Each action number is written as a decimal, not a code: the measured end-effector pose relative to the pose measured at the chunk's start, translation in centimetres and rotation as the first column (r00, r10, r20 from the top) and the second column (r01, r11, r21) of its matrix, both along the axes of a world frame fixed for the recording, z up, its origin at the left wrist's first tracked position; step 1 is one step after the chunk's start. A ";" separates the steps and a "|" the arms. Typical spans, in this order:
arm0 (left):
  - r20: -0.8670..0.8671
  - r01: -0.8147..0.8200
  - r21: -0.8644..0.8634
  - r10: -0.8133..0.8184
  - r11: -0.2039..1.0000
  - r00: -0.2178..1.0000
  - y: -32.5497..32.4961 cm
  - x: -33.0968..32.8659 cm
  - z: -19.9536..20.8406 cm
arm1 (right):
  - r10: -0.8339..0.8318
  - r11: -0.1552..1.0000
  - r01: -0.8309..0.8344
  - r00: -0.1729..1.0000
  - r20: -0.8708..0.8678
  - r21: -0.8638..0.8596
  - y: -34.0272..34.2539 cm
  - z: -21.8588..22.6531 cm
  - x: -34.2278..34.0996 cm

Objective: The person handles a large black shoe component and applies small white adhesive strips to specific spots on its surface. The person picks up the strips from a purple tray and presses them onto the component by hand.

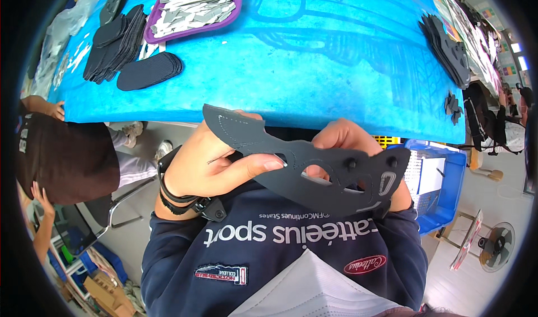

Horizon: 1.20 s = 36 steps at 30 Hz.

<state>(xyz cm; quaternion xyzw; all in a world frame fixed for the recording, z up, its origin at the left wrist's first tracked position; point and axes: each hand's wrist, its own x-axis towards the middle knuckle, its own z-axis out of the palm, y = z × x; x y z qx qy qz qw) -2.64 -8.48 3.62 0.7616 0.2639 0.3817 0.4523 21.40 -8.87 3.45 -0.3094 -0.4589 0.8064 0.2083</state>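
Note:
A flat, curved dark grey piece with stitched lines and cut-out openings [314,194] is held up in front of my chest, just off the table's near edge. My left hand [216,168] grips its left part, thumb pressed on the near face and the other fingers behind. At its far side, my right hand [350,138] holds the right part, mostly hidden behind it. A fingertip shows through one opening. Two round dark studs and a pale outlined slot mark the piece's right end.
On the blue-covered table [336,82] are a purple tray [241,14] of pale strips, stacked dark oval pieces [148,70] and more dark pieces [445,51] at right. A blue crate [448,205] stands below right. Another person [73,154] is at left beside a chair.

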 end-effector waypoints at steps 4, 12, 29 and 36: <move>0.033 -0.037 -0.004 0.037 0.999 0.999 -0.1 0.1 -0.3 | -0.055 0.995 0.048 0.996 0.077 0.090 -0.2 0.5 -0.1; 0.028 -0.047 0.006 0.047 0.999 0.999 -0.5 0.1 -0.2 | -0.095 0.953 0.020 0.968 0.234 0.303 -1.1 1.2 0.2; -0.064 -0.093 0.037 0.096 0.995 0.993 -0.6 0.5 0.0 | -0.115 0.925 0.047 0.980 0.161 0.377 -1.6 0.6 0.8; -0.143 -0.093 0.015 0.094 0.996 0.985 -0.4 0.5 0.3 | -0.115 0.904 0.022 0.974 0.194 0.426 -1.5 0.8 0.7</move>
